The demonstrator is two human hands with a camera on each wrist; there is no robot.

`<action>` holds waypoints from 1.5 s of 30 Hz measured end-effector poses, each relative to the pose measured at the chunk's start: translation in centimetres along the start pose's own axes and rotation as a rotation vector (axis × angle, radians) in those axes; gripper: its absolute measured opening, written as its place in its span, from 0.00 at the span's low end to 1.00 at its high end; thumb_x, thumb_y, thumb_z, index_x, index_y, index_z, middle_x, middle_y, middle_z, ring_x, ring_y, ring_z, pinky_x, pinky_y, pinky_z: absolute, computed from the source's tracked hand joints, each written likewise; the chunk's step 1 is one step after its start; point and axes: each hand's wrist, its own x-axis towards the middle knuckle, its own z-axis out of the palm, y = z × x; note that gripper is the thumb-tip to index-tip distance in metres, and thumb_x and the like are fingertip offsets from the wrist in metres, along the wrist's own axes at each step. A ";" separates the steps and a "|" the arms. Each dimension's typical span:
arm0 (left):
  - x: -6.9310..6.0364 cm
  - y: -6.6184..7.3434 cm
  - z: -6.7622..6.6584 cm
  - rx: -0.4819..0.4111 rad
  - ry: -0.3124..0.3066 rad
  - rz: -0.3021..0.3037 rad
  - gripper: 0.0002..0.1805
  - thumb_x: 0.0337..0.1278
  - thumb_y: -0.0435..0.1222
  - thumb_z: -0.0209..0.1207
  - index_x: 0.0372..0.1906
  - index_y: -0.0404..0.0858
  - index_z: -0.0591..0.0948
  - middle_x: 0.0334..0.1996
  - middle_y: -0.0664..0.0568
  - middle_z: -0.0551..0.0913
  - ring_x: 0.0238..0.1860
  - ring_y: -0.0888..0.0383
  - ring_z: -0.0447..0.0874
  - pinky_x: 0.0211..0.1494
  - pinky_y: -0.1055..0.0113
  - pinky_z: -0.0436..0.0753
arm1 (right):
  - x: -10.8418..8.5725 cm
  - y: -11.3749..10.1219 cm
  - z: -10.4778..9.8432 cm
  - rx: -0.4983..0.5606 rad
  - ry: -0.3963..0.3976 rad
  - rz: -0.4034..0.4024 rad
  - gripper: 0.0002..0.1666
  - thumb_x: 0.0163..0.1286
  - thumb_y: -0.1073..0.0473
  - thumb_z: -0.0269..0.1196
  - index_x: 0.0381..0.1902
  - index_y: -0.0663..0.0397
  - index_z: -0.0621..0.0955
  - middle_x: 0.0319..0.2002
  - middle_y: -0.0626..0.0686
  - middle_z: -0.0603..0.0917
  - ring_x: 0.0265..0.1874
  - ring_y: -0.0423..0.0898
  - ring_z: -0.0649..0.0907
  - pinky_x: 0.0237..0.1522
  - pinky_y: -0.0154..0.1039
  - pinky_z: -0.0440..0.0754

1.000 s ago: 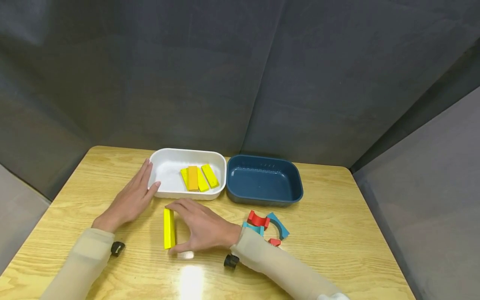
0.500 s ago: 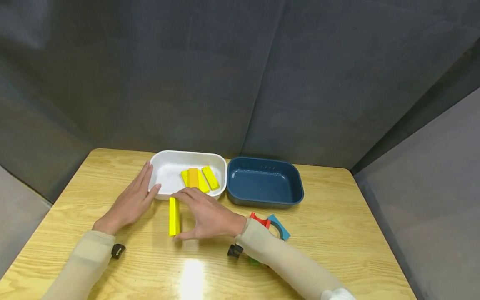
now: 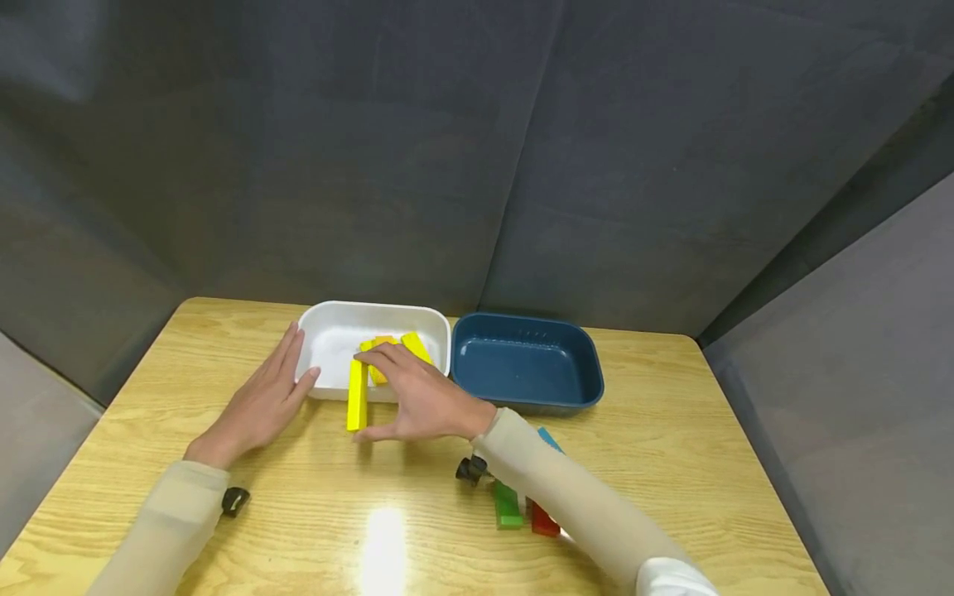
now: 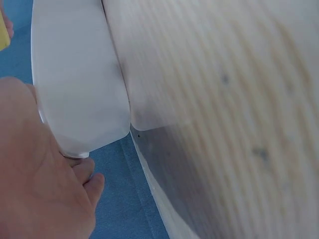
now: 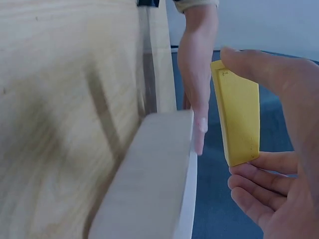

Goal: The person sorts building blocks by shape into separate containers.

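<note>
My right hand [image 3: 428, 400] pinches a long yellow block [image 3: 358, 396] by its two ends, thumb at the near end and fingers at the far end. The block is held up at the near rim of the white tray [image 3: 328, 391]; the right wrist view shows the yellow block [image 5: 240, 114] raised beside the tray wall [image 5: 144, 174]. With straight fingers, my left hand [image 3: 253, 401] rests against the tray's left end. Inside the tray lie several yellow blocks [image 3: 414, 346] and an orange block [image 3: 383, 339], partly hidden by my right hand.
A dark blue tray [image 3: 522, 364] holding nothing stands against the white tray's right side. Under and beside my right forearm lie a green block [image 3: 508, 507], a red block [image 3: 545, 521] and a blue piece [image 3: 549, 439], partly covered. Dark cloth [image 3: 447, 149] hangs behind the table.
My right hand has moved the yellow block away from me and slightly right, up to the white tray's near rim. The green block has come into view as the forearm shifted. My left hand stays put.
</note>
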 end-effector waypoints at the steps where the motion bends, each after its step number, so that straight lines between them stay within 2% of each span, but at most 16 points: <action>1: 0.0 0.0 0.0 0.000 -0.002 -0.002 0.45 0.88 0.57 0.38 0.88 0.37 0.35 0.88 0.49 0.26 0.86 0.34 0.40 0.82 0.30 0.54 | 0.1 0.2 -0.1 -0.001 0.007 0.004 0.61 0.59 0.31 0.79 0.80 0.54 0.68 0.74 0.52 0.72 0.70 0.47 0.73 0.74 0.42 0.75; 8: 0.0 0.0 -0.2 0.003 0.001 -0.004 0.45 0.87 0.58 0.37 0.88 0.37 0.35 0.88 0.49 0.26 0.87 0.35 0.40 0.83 0.32 0.53 | 1.0 1.6 -0.8 0.018 0.046 0.038 0.61 0.59 0.31 0.79 0.79 0.53 0.68 0.69 0.50 0.75 0.65 0.46 0.76 0.70 0.42 0.78; 19: 0.0 0.2 -0.3 -0.004 0.012 0.001 0.44 0.88 0.57 0.37 0.88 0.35 0.36 0.88 0.47 0.27 0.87 0.35 0.39 0.83 0.32 0.52 | 2.3 4.4 -1.4 0.024 0.018 0.137 0.60 0.61 0.30 0.76 0.81 0.52 0.67 0.76 0.53 0.71 0.73 0.51 0.72 0.74 0.50 0.76; 26: 0.2 0.3 -0.2 -0.007 0.011 0.007 0.44 0.88 0.57 0.37 0.88 0.35 0.36 0.88 0.47 0.26 0.87 0.35 0.39 0.82 0.31 0.52 | 3.2 5.9 -0.8 -0.011 0.004 0.181 0.60 0.60 0.29 0.76 0.81 0.52 0.67 0.73 0.53 0.73 0.70 0.52 0.74 0.73 0.50 0.77; 36: 0.4 0.3 -0.2 0.004 0.009 0.011 0.45 0.88 0.57 0.36 0.88 0.35 0.36 0.88 0.48 0.25 0.86 0.34 0.40 0.83 0.32 0.53 | 4.6 6.6 -0.4 -0.076 -0.026 0.202 0.62 0.59 0.27 0.75 0.80 0.54 0.68 0.68 0.53 0.75 0.63 0.49 0.75 0.69 0.44 0.79; 45: 0.4 0.3 -0.1 0.004 0.007 0.011 0.45 0.88 0.57 0.36 0.88 0.35 0.36 0.88 0.47 0.26 0.87 0.35 0.40 0.83 0.32 0.53 | 5.6 6.8 -0.1 -0.068 -0.086 0.233 0.64 0.59 0.27 0.76 0.82 0.54 0.67 0.72 0.56 0.73 0.66 0.51 0.74 0.71 0.47 0.79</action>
